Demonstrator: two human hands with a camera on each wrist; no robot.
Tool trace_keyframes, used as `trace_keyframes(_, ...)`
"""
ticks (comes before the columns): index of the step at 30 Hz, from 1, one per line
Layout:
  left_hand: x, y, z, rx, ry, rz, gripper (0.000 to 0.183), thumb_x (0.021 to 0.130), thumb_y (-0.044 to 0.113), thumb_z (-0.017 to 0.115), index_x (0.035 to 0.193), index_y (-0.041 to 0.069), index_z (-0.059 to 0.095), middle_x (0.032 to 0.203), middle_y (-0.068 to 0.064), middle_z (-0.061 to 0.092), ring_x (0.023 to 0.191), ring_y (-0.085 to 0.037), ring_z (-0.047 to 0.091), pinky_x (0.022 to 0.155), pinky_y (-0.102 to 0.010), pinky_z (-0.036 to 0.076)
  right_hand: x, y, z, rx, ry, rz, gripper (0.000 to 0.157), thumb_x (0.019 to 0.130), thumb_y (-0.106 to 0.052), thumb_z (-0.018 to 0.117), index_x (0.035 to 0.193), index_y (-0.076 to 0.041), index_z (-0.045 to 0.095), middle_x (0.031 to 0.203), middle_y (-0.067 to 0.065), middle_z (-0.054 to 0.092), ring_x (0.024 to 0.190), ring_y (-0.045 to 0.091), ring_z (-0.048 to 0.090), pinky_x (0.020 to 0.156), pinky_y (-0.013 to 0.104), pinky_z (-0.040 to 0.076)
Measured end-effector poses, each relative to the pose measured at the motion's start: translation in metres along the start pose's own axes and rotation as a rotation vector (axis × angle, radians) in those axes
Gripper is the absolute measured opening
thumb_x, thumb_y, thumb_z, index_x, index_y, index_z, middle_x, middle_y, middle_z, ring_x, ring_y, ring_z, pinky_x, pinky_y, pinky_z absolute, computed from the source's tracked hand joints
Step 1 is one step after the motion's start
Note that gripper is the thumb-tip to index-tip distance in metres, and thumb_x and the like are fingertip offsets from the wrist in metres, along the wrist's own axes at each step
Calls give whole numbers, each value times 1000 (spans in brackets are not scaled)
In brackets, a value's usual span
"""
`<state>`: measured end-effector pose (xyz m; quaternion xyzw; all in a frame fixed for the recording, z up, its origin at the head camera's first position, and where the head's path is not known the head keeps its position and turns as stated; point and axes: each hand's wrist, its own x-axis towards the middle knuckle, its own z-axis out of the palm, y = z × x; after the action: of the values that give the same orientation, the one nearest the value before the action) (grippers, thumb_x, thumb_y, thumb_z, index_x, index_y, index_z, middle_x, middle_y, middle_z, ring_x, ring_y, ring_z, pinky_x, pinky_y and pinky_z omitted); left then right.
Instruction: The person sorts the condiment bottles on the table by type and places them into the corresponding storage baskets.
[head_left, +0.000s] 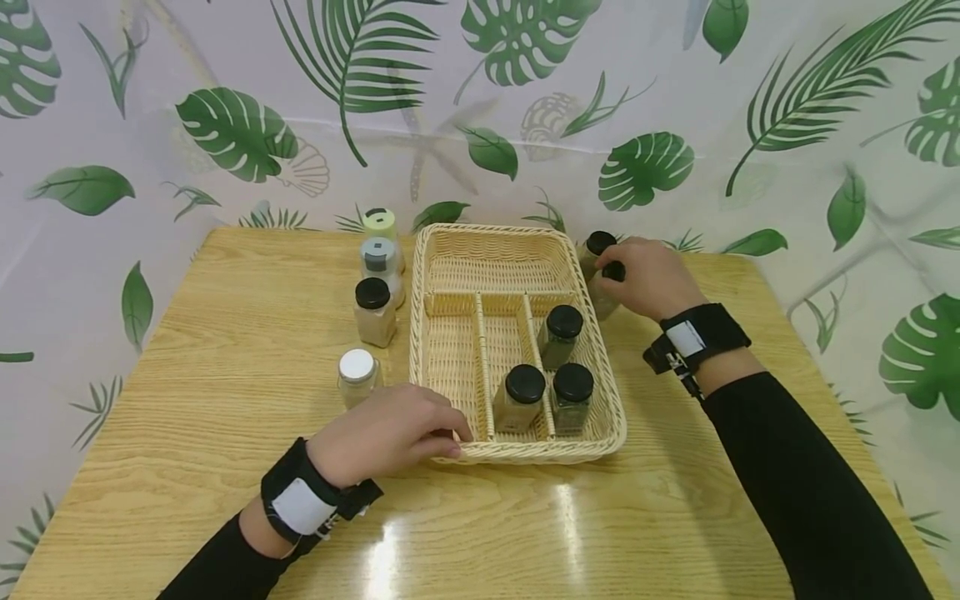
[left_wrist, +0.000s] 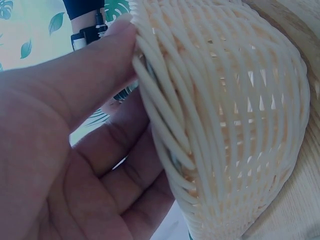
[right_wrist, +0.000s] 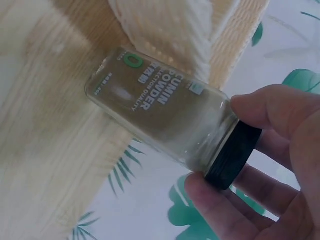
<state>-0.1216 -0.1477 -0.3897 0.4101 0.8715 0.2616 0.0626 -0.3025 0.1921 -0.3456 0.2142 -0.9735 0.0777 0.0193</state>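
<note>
My right hand [head_left: 651, 275] pinches a cumin powder jar [right_wrist: 160, 110] by its black lid, thumb on one side and fingers on the other. The brown powder shows through the glass; the jar is beside the basket's right side. At the front left corner of the wicker basket [head_left: 540, 452], my left hand [head_left: 393, 433] grips the rim, its fingers over the edge in the left wrist view. Two black-lidded jars, one at the back [head_left: 561, 337] and one in front [head_left: 572, 404], stand in the right front compartment. Another black-lidded jar [head_left: 517, 406] is in the middle one.
Left of the basket stand a white-lidded jar [head_left: 358, 375], a black-lidded jar [head_left: 375, 317], a grey-lidded container [head_left: 380, 258] and a green-lidded container [head_left: 379, 221]. Behind my right hand is another black-lidded jar [head_left: 600, 242]. A leaf-print cloth [head_left: 420, 125] hangs behind the wooden table [head_left: 225, 333].
</note>
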Motion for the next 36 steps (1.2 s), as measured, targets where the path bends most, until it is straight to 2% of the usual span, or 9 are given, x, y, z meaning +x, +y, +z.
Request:
trace_keyframes(15,-1,-1,2,16,2,7,8,95,28,68,98,22,74,91,11,70,79,1,59,72,-22,51,-20,-15,-26,-71,63,-112,23,89,-18,69,108,-6,73,109,15,67,88,31,63,75,46,51)
trace_keyframes(21,-1,-1,2,9,6,10,7,95,28,69,96,22,73,88,12,68,76,1,57,70,-21,49,-24,-18,-35,-66,84,-144,22,90,-17,68,108,-7,73,103,13,67,80,27,61,68,43,50)
trace_keyframes(28,-1,-1,2,14,10,11,7,95,28,68,95,22,72,86,13,66,74,0,55,69,-21,49,-28,-22,-43,-79,88,-145,23,89,-17,68,109,-8,72,99,12,67,73,25,58,64,42,48)
trace_keyframes(36,0,0,1,10,7,15,7,95,27,69,95,21,73,88,13,68,75,1,57,70,-22,50,-33,-26,-51,-80,104,-138,24,88,-17,67,110,-7,71,100,13,67,73,26,57,65,43,46)
